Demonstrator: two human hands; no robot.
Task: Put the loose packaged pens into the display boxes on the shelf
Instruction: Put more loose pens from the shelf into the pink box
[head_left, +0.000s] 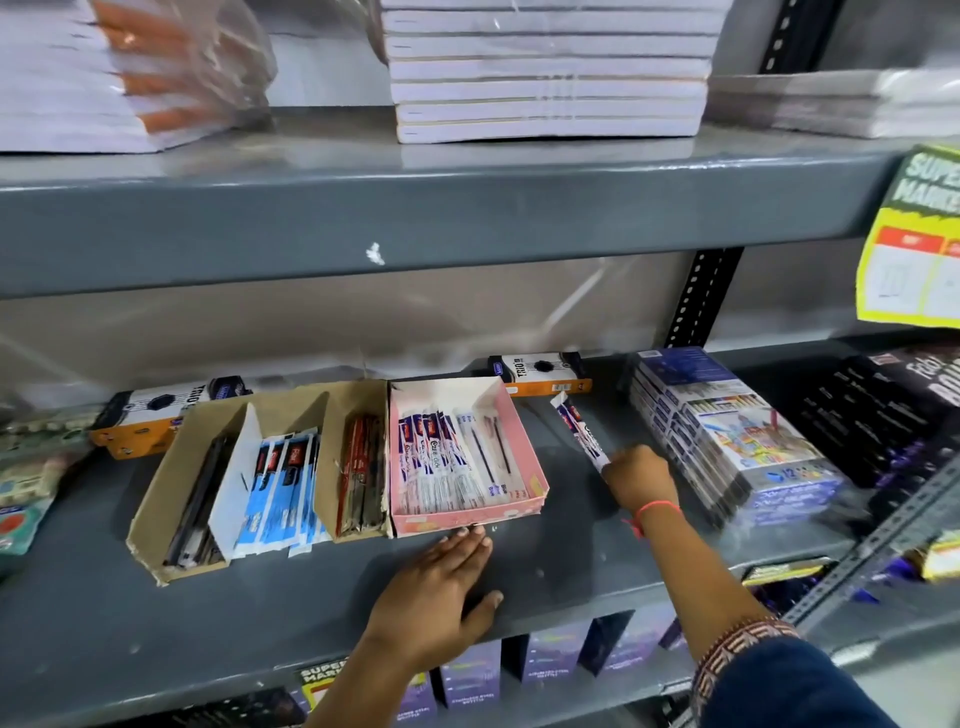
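Pink box touches flat left hand; right hand grips packaged pen beside it.

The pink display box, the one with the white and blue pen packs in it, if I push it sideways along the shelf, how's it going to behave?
The pink display box looks like thin card with a frayed front edge, so it would probably flex rather than stay rigid. It is low and wide, so unlikely to tip. Partly filled, it likely slides easily on the smooth shelf.

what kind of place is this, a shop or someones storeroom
Most likely a supermarket stationery aisle: a yellow price tag printed with "super market" hangs off the grey metal shelf, with wrapped notebook stacks above and open display boxes of packaged pens below.
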